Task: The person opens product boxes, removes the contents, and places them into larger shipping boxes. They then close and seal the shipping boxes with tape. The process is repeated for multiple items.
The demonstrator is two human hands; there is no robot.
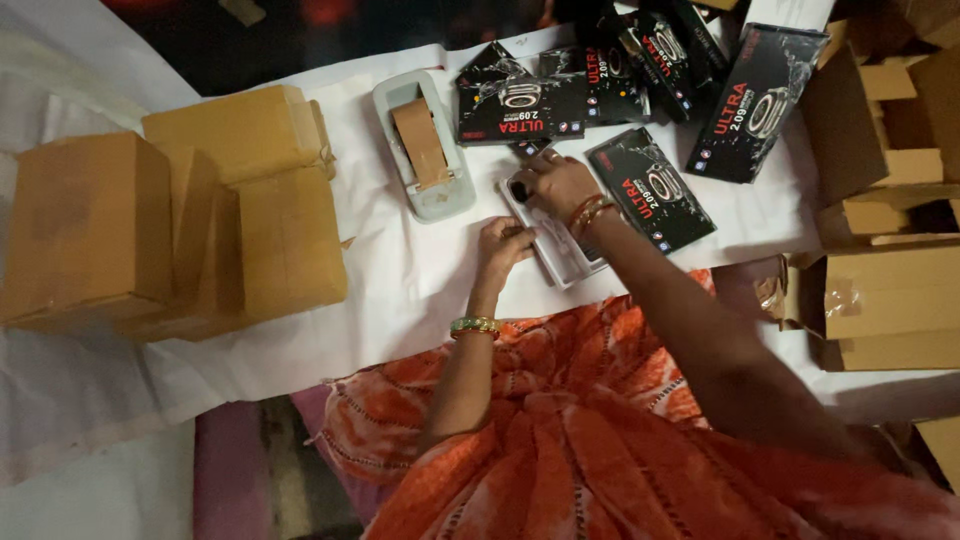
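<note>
Left hand and right hand both grip the slim white plastic tray on white paper-covered surface; crowding black cardboard boxes risk getting knocked

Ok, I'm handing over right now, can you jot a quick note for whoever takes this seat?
Left hand rests on the near end of the white tray lying on the white paper.
Right hand presses on the tray's far end.
Black product boxes lie scattered beyond; tape dispenser sits to the left, closed cardboard cartons farther left.
Open cartons sit at right.
The tray is still out of any box.
</note>
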